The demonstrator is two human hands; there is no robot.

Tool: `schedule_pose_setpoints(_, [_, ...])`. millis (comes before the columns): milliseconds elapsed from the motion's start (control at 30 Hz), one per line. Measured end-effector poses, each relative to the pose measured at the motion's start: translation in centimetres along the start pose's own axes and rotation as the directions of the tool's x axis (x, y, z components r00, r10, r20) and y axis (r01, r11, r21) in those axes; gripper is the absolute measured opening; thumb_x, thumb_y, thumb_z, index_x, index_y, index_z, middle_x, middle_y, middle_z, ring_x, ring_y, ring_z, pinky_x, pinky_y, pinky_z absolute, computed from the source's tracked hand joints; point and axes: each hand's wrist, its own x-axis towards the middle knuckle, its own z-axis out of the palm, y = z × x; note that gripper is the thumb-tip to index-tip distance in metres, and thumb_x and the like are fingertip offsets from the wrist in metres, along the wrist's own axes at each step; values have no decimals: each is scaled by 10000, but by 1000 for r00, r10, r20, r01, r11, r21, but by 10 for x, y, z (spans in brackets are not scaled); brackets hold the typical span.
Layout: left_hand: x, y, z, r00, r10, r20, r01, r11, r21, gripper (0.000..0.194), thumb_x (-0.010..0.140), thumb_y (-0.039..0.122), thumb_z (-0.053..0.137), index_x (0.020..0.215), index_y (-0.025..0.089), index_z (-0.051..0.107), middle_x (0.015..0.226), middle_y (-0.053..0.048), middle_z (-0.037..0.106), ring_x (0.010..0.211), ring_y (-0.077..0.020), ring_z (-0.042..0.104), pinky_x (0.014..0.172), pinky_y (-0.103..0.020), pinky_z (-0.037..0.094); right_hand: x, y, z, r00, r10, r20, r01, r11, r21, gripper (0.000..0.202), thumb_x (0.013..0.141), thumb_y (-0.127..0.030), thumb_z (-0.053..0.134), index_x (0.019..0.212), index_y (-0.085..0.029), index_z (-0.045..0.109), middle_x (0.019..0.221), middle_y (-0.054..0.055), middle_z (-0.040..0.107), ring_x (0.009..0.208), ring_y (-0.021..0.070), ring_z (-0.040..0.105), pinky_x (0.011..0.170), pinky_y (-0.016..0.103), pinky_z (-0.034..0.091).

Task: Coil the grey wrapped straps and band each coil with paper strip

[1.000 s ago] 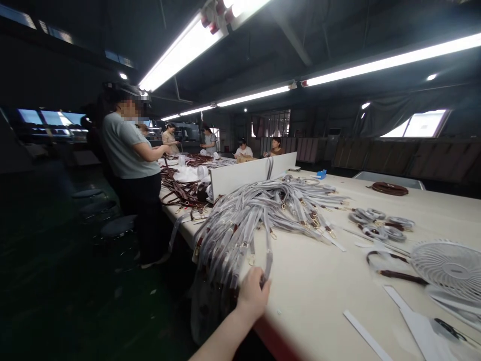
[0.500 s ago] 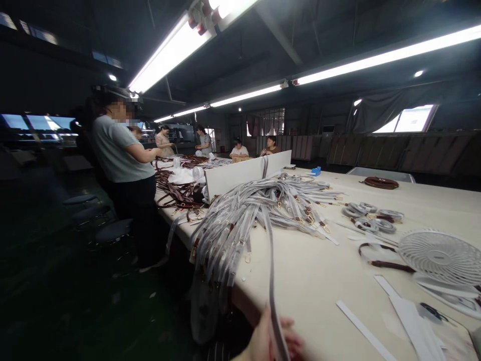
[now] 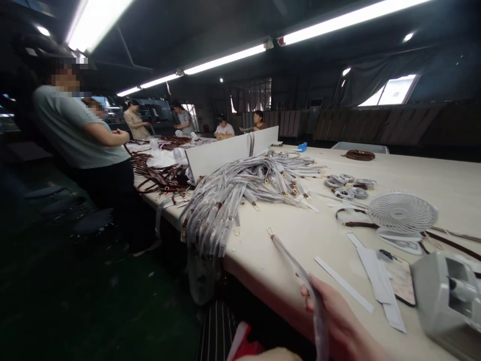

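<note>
A grey strap (image 3: 286,253) in a clear sleeve, with a gold snap hook at its far end, runs from the table into my right hand (image 3: 332,306). The fingers of that hand are closed round the strap, whose near part hangs down past the lower edge of view. Only a sliver of my left hand or forearm (image 3: 268,355) shows at the bottom edge, beside something red; its fingers are hidden. Ahead, a large heap of similar sleeved grey straps (image 3: 225,200) with brown tabs and gold hooks lies on the table (image 3: 278,281) and droops over its edge.
A white divider board (image 3: 233,150) stands behind the heap, with brown straps (image 3: 158,175) beyond it. On the right are coiled straps (image 3: 347,185), a white fan (image 3: 404,213), paper strips (image 3: 343,284), a phone (image 3: 400,278) and a grey dispenser-like device (image 3: 447,296). Several co-workers are around the table.
The strap's hooked end has come away from the heap toward me. My right hand has appeared holding it; the hand formerly at the strap is out of place there. The view has shifted right.
</note>
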Motion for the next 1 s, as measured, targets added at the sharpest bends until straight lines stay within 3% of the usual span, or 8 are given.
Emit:
schedule_pose_setpoints(100, [10, 19, -16, 998, -8, 66, 18, 988, -153, 291, 752, 406, 705, 990, 238, 701, 959, -38, 729, 1025, -263, 644, 994, -442, 458, -12, 9, -6, 979, -1, 206, 32, 988, -149, 321, 872, -497, 628, 898, -178, 623, 539, -41, 605, 395, 74, 450, 408, 181, 334])
schedule_pose_setpoints(200, [24, 50, -36, 998, 66, 18, -46, 852, -522, 405, 741, 359, 661, 1070, 123, 680, 1047, -112, 728, 1057, -275, 647, 1031, -432, 426, -27, 32, -20, 862, 197, 467, -34, 941, -335, 377, 883, -517, 613, 953, -147, 610, 569, -1, 666, 397, 83, 505, 395, 169, 319])
schedule_pose_setpoints(333, [29, 77, -48, 940, 87, -329, -274, 768, -578, 296, 831, 297, 629, 1043, 94, 673, 996, -130, 744, 974, -236, 682, 969, -371, 469, -41, 57, -43, 821, 300, 485, -119, 921, -370, 436, 840, -572, 643, 915, -144, 596, 604, 28, 691, 431, 95, 560, 423, 171, 375])
schedule_pose_setpoints(400, [24, 82, -48, 926, 128, -356, -307, 804, -509, 296, 844, 308, 638, 1049, 98, 673, 975, -137, 746, 960, -244, 688, 930, -375, 498, -44, 60, -52, 848, 286, 447, -114, 921, -373, 468, 832, -601, 632, 919, -142, 597, 633, 48, 709, 458, 107, 594, 457, 179, 407])
schedule_pose_setpoints(600, [3, 99, -59, 949, 140, -281, -189, 969, -156, 358, 772, 456, 701, 904, 123, 713, 904, -98, 746, 739, -176, 679, 621, -265, 549, -46, 45, -74, 933, 216, 289, -35, 852, -523, 499, 852, -653, 556, 789, -158, 575, 470, -32, 582, 330, 64, 430, 372, 170, 278])
schedule_pose_setpoints(800, [-10, 123, -92, 996, -82, -22, 84, 994, 70, 363, 655, 404, 798, 815, 84, 730, 672, -97, 714, 596, -197, 693, 518, -242, 524, -51, 22, -93, 928, 232, 291, 11, 765, -644, 522, 829, -677, 561, 760, -161, 599, 494, -43, 528, 377, 65, 367, 381, 191, 253])
schedule_pose_setpoints(900, [-10, 129, -92, 958, -240, 160, 210, 961, 182, 413, 702, 509, 755, 907, 153, 715, 739, -72, 729, 624, -204, 710, 536, -263, 541, -54, 12, -94, 927, 216, 306, 44, 748, -662, 523, 806, -671, 593, 752, -154, 645, 529, -22, 533, 449, 93, 407, 426, 219, 313])
schedule_pose_setpoints(1000, [-9, 127, -82, 864, -408, 296, 312, 894, 322, 439, 725, 598, 710, 879, 186, 713, 679, -65, 714, 495, -180, 642, 436, -267, 482, -57, 0, -92, 951, 153, 269, 59, 764, -642, 457, 768, -606, 680, 735, -150, 687, 567, 4, 566, 517, 127, 459, 489, 250, 382])
